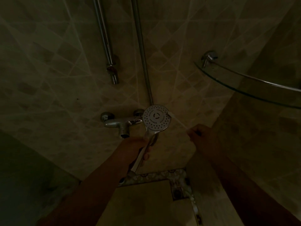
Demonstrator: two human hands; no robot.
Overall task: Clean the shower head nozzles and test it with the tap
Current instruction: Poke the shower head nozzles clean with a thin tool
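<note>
Dimness covers most of this tiled shower corner, yet the round chrome shower head with its white dotted nozzle face (156, 117) shows plainly, face turned toward the camera. Its handle runs down and slightly left from the disc into the left hand (141, 148), whose fingers curl round it just below the head. The right hand (200, 134) sits to the right of the head and a little lower, near but apart, fingers bunched as if pinching something small; a faint pale line seems to run from it up-left to the disc's right rim, though what it is cannot be made out. So the nozzles lie up and to the left of that hand, the nearer one for any rubbing. The chrome wall tap with a downward spout (121, 123) stands just left of the head, closest to the left hand, and looks untouched.
</note>
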